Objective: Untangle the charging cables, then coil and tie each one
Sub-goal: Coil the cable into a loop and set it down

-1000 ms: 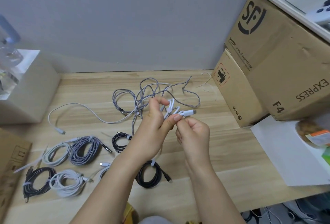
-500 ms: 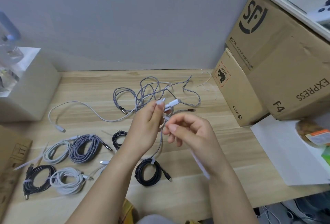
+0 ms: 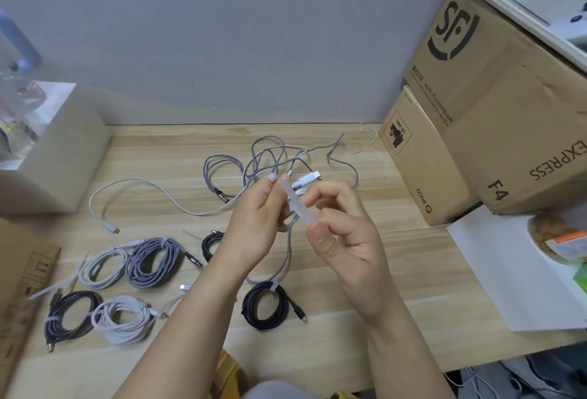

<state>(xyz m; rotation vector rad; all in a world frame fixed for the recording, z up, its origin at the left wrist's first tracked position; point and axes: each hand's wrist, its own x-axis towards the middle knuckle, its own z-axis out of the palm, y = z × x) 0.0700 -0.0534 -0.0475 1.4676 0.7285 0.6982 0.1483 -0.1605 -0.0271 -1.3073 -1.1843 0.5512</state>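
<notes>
My left hand (image 3: 254, 223) pinches a short folded white cable (image 3: 305, 180) above the wooden table (image 3: 349, 319); its plug points right. My right hand (image 3: 341, 233) pinches a translucent white tie strip (image 3: 293, 200) that slants across between both hands. A loose tangle of grey braided and white cables (image 3: 270, 157) lies behind the hands. A strand of grey braided cable (image 3: 287, 255) hangs down from my hands. Several coiled and tied cables lie at the front left: white (image 3: 101, 266), grey braided (image 3: 155, 262), black (image 3: 71, 314), white (image 3: 122, 319). A black coil (image 3: 265, 305) lies under my arms.
Stacked cardboard boxes (image 3: 495, 106) stand at the right, with white paper (image 3: 508, 271) and a snack container (image 3: 559, 241) in front. A beige box (image 3: 54, 157) stands at the left and a flat cardboard piece (image 3: 22, 287) at the far left. Loose ties (image 3: 370, 150) lie near the boxes.
My right hand let go of the white cable's plug, swung down and back up, and now holds a tie strip against the cable. My left hand kept the folded cable.
</notes>
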